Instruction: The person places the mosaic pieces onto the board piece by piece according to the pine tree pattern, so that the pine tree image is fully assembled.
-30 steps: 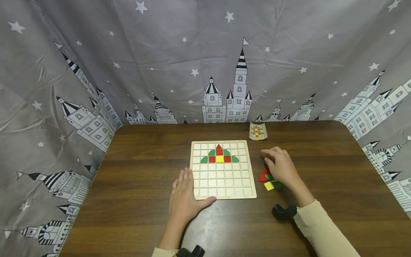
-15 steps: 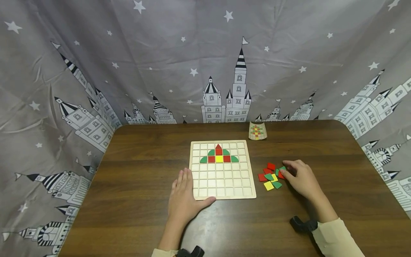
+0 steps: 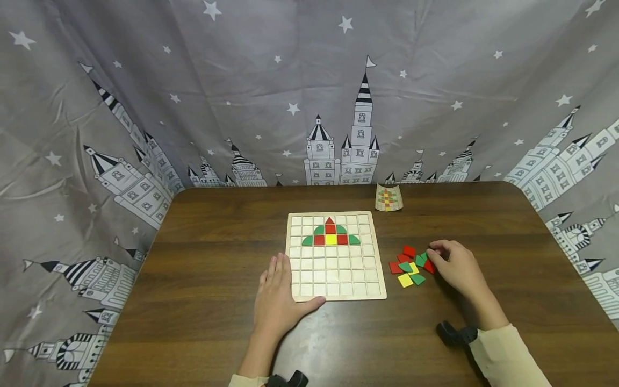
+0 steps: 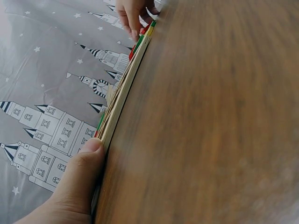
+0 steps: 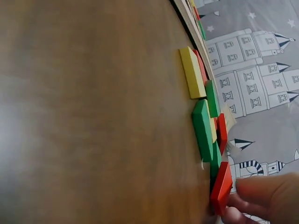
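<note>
My left hand (image 3: pixel 278 301) lies with straight fingers along the left edge of a pale wooden grid board (image 3: pixel 338 277); its thumb (image 4: pixel 91 145) touches the near edge. In the board's upper cells sit a red triangle (image 3: pixel 330 221), a yellow square (image 3: pixel 331 239), red squares and green quarter-rounds. My right hand (image 3: pixel 459 271) is at the right side of a loose tile pile, thumb and forefinger close together beside a green tile (image 3: pixel 422 260) and a red tile (image 5: pixel 221 189). I cannot tell whether a tile is between these fingertips.
The pile right of the board also holds a yellow square (image 3: pixel 405 280), a green quarter-round (image 3: pixel 417 279) and a red square (image 3: pixel 408 251). A small curved pattern card (image 3: pixel 389 198) stands near the table's back edge, before a grey castle-print curtain (image 3: pixel 271 80).
My right hand has moved from over the pile to its right side, uncovering several tiles. The tiles under its fingertips have shifted slightly. My left hand and the board stay in place.
</note>
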The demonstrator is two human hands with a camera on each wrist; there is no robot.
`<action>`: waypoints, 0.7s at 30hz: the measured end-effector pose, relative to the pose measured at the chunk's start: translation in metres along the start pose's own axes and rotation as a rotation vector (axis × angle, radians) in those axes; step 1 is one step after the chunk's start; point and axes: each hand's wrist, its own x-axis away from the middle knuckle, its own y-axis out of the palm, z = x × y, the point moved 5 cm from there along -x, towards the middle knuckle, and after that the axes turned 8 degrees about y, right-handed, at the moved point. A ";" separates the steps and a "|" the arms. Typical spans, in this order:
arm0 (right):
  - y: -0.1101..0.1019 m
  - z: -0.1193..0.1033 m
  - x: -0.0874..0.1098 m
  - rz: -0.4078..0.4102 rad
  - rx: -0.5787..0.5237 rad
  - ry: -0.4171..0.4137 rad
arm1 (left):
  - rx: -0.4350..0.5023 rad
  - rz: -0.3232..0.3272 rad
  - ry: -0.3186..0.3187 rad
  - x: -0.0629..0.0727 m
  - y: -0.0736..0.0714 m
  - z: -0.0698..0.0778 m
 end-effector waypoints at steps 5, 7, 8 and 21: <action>-0.001 0.000 -0.011 -0.049 0.013 0.067 | 0.003 -0.004 0.000 0.000 -0.001 0.000; 0.000 0.001 -0.016 -0.086 0.004 0.083 | 0.004 -0.006 -0.001 0.000 -0.001 0.000; 0.000 0.001 -0.018 -0.097 0.002 0.085 | 0.004 -0.008 -0.003 0.000 0.000 0.000; 0.001 0.000 -0.022 -0.031 0.026 0.053 | 0.002 -0.002 -0.001 0.001 -0.001 0.000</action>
